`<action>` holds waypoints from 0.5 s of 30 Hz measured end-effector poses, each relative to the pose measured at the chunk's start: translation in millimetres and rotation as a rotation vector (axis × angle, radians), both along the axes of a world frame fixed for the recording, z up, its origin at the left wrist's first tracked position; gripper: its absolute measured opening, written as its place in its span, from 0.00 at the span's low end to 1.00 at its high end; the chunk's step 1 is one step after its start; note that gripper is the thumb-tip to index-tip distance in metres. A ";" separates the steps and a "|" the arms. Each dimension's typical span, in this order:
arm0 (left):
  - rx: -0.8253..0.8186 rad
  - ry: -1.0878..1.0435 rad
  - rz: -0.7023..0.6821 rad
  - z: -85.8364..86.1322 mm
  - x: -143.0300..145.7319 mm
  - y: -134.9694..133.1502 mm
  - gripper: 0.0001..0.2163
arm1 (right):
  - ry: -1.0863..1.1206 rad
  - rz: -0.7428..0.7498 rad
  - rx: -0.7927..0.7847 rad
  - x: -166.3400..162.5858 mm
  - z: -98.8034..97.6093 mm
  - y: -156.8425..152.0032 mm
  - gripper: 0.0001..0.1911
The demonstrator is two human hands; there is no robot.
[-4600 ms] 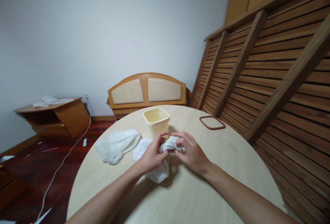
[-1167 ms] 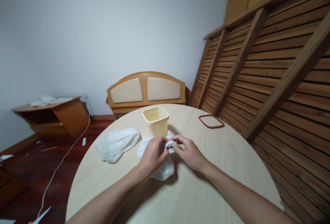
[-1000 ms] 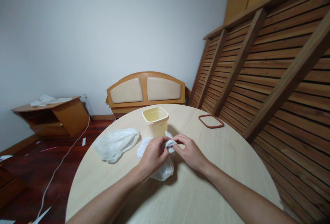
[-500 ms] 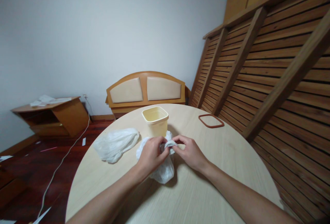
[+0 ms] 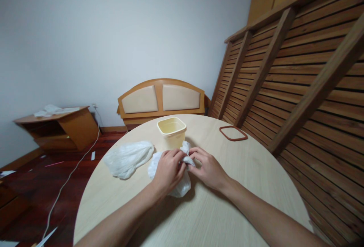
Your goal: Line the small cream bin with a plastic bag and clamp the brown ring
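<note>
A crumpled white plastic bag (image 5: 182, 187) is between my hands over the middle of the table, its upper part twisted into a knot-like bunch. My left hand (image 5: 170, 169) has its fingers closed on this bunch from the left, and the back of the hand hides part of the bag. From the right, my right hand (image 5: 209, 167) pinches the same bunch with thumb and fingers. Just behind the hands stands a pale yellow square bin (image 5: 174, 139), upright and with its top uncovered. A second white plastic bag (image 5: 129, 159) lies crumpled to the left.
A brown rounded-square ring (image 5: 233, 138) lies at the right rear of the round wooden table (image 5: 241, 205). Beyond the table is a headboard (image 5: 159, 91). A slatted wooden frame (image 5: 287, 72) leans along the right. A low cabinet (image 5: 68, 129) and a white cable (image 5: 66, 182) are at left.
My fingers have shifted on the bag's bunched top, which is now bundled tighter; the loop seen between my hands is less visible. The bag's lower part has risen slightly.
</note>
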State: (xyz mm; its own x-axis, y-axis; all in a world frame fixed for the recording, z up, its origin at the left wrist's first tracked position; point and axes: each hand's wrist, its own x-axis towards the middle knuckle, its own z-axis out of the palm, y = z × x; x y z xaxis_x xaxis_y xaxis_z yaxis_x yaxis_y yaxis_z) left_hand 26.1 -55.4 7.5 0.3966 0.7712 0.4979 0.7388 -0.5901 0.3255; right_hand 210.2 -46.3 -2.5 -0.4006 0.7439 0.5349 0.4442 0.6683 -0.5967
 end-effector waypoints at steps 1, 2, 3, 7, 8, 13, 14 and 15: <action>0.004 -0.010 -0.006 -0.3 -0.1 0.4 0.08 | 0.000 0.004 -0.004 0.9 0.0 0.4 0.06; 0.003 -0.018 -0.014 -0.7 -0.1 1.1 0.08 | 0.002 0.007 -0.007 1.7 -0.2 0.9 0.07; -0.001 -0.024 -0.023 -1.1 -0.2 2.0 0.07 | 0.007 0.010 -0.010 2.3 -0.6 1.6 0.08; -0.046 -0.078 -0.041 -3.0 -0.5 6.5 0.05 | 0.050 0.013 -0.019 3.1 -2.5 4.4 0.08; -0.066 -0.107 -0.038 -3.5 -0.5 7.4 0.05 | 0.062 0.011 -0.031 2.9 -2.8 5.1 0.09; -0.141 -0.283 -0.094 -6.0 0.4 9.5 0.07 | 0.193 -0.003 -0.170 1.5 -4.2 8.0 0.12; -0.147 -0.312 -0.114 -6.7 1.0 9.7 0.07 | 0.225 0.005 -0.196 1.3 -4.5 8.5 0.11; -0.155 -0.342 -0.130 -7.5 1.7 10.0 0.07 | 0.252 0.017 -0.219 1.2 -4.8 9.0 0.10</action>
State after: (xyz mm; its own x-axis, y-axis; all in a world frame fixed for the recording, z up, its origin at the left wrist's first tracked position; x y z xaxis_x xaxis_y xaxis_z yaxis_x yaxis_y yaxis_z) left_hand 27.8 -45.4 0.0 0.3272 0.8021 0.4996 0.4944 -0.5959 0.6328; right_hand 211.4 -37.3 -7.4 -0.2894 0.8464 0.4469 0.2542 0.5181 -0.8166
